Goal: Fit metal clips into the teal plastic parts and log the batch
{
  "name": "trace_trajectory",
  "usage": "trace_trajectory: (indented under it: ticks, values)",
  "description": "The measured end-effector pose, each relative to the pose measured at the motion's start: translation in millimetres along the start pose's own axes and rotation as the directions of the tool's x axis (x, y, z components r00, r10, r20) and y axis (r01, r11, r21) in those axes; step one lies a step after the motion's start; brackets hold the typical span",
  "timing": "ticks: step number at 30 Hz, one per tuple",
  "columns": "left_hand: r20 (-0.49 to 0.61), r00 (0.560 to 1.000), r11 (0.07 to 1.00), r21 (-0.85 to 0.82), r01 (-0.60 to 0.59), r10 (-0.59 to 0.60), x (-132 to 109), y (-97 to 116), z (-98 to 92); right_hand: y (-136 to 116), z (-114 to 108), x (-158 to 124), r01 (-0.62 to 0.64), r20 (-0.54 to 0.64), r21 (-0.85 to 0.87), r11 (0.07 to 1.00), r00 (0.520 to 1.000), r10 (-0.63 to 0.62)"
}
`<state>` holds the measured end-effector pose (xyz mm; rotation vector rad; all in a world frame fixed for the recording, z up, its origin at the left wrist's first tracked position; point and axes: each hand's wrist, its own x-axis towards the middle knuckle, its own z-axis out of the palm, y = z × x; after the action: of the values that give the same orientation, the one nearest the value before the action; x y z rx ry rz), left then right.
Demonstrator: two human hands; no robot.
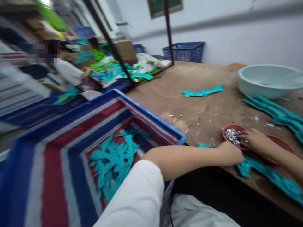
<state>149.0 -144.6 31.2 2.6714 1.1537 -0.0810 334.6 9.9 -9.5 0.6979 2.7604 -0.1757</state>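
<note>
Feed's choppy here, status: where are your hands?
Left hand at teal cut-out strip, table edge. Right hand over red dish of silver bits. Striped crate beside left forearm.

Seen from my remote station: a pale wall (239,31) with a framed board (165,4), a blue crate (184,52) below, wooden table (180,94) foreground.

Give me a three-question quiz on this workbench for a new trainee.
1. Which does the right hand reach over: the red dish of silver pieces, or the white basin?
2. True or false: the left hand is at the edge of the wooden table, by teal cut-outs.
3. Which three colours stripe the lining of the blue-rimmed crate?

Key: 1. the red dish; 2. true; 3. red, white and blue.
</note>
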Motion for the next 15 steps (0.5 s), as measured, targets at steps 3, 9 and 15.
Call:
trace_trajectory:
  ticks: [3, 9, 15]
  values:
    - [-0.011, 1.0, 1.0, 0.013, 0.001, -0.001, 1.8, -3.7, 3.9, -39.4, -39.4, 12.1, -0.11, 0.149, -0.05, 0.993, 0.982, 0.116]
    - [0.053, 0.998, 0.999, 0.029, 0.021, -0.022, 1.8, -3.9, 0.2, -42.5, -55.5, 14.1, -0.205, 0.161, -0.099, 0.974, 0.962, 0.218]
    - [0.129, 0.99, 0.997, 0.051, 0.051, -0.057, -0.7, -2.1, -13.0, -30.9, -61.1, 1.4, -0.278, 0.024, 0.186, 0.942, 0.96, 0.279]
